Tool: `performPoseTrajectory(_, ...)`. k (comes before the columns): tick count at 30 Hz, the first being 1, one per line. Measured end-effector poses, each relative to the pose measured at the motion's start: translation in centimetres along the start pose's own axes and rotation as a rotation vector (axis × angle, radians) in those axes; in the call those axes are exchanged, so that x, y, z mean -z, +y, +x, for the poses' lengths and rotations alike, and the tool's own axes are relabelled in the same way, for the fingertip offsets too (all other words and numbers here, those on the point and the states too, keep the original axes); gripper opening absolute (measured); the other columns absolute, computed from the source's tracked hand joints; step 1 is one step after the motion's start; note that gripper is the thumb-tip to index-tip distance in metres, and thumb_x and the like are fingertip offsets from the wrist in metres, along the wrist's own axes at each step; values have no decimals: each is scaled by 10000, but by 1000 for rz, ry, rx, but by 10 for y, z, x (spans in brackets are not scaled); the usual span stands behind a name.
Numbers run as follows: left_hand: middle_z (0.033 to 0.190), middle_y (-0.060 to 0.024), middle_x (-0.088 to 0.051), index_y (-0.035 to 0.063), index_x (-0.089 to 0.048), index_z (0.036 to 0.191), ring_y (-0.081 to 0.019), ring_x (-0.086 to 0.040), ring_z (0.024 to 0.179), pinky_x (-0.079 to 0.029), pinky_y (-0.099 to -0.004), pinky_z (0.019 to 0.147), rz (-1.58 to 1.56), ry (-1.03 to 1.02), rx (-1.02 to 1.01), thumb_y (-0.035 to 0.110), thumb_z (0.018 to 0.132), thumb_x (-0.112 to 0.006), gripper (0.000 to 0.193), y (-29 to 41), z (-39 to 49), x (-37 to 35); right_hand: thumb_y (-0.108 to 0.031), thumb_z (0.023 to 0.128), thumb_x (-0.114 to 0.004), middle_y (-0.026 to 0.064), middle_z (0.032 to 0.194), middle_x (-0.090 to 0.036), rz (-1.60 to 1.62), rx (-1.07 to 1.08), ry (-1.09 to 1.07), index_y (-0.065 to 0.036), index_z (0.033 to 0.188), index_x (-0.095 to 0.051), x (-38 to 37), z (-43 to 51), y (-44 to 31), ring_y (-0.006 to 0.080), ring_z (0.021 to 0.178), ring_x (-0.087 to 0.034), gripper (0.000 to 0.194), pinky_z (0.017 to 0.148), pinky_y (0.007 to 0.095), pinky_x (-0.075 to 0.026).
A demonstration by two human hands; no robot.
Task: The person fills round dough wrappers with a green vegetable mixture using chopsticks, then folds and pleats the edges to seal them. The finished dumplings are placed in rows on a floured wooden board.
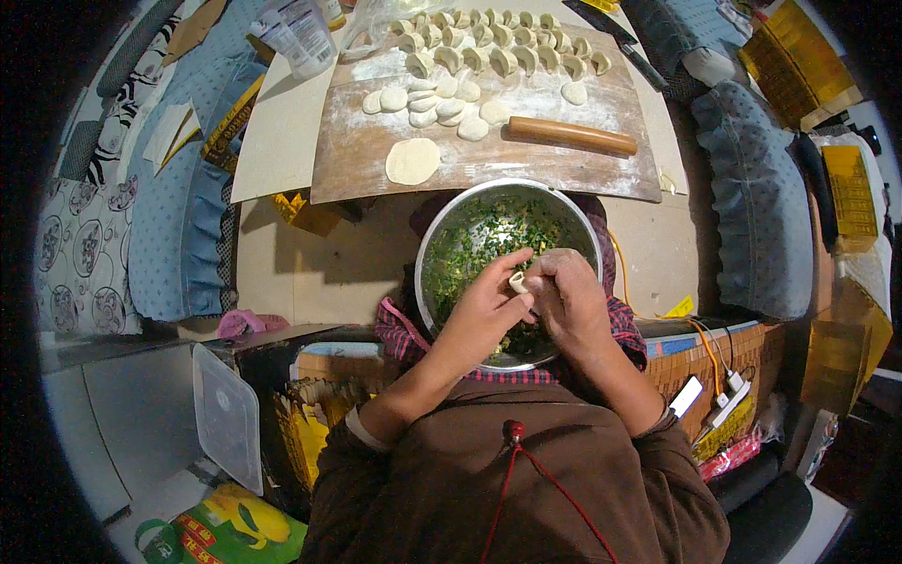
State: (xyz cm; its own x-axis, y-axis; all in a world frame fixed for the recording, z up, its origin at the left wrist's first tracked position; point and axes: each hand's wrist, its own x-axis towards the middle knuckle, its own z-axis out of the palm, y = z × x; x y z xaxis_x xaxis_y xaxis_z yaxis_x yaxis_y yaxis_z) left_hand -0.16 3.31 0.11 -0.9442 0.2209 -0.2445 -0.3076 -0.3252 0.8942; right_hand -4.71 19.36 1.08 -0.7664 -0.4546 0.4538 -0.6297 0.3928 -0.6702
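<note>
My left hand [490,299] and my right hand [569,287] meet over a steel bowl [431,233] in my lap. Between their fingers is a small folded dumpling [518,282], its near end still showing an opening. The right fingers pinch its edge while the left fingers and thumb cup it; most of it is hidden. Chopped green filling [486,218] lines the bowl. Beyond the bowl, a floured wooden board [578,173] carries a flat rolled wrapper [413,161], a wooden rolling pin [572,136], several small dough discs [449,108] and rows of shaped dumplings [502,62].
A knife [643,65] lies along the table's right edge. At the back left stands a plastic bag or pouch [299,39]. Blue-covered seats [754,204] flank the table. A power strip [729,409] with cables sits by my right elbow, near a clear plastic lid [227,419] on the left.
</note>
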Motion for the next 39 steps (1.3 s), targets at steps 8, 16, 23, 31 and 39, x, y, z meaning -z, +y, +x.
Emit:
performPoseTrajectory(8,1044,-28,-646,-14,-587,1244,-90,-605,891,-535,-259,756,-61,-7,36,50,968,-555,285,-8,0,9,-42,820,-725,135,955,-625,89,-165,-37,-68,1113,-630,8,11,-18,330,939,-612,308,825,430,-488)
performPoseTrajectory(16,1024,-24,-646,-9,-602,1202,-93,-611,897,-536,-265,761,18,-111,56,95,984,-561,245,-5,-1,14,-41,821,-715,140,934,-619,77,-4,-127,-59,1014,-647,10,7,-2,338,909,-610,206,794,419,-489)
performPoseTrajectory(23,1101,-33,-649,-3,-582,1250,-111,-617,968,-525,-284,843,-95,-168,92,160,1003,-543,299,-9,-1,16,-53,818,-707,131,989,-619,-16,48,-113,-55,1014,-633,10,4,0,352,923,-615,210,774,424,-509)
performPoseTrajectory(31,1073,-43,-641,-21,-583,1216,-125,-622,974,-536,-285,856,-27,-193,155,119,1002,-531,260,-2,0,24,-90,856,-666,120,996,-611,35,19,-214,-72,1051,-620,11,10,-3,336,943,-600,201,813,422,-496)
performPoseTrajectory(39,1197,-56,-595,-11,-514,1313,-140,-597,1067,-508,-308,947,-200,-84,83,34,970,-561,350,4,-4,12,-62,847,-655,130,996,-608,122,43,-182,-69,1031,-616,10,17,0,340,977,-589,189,856,434,-474)
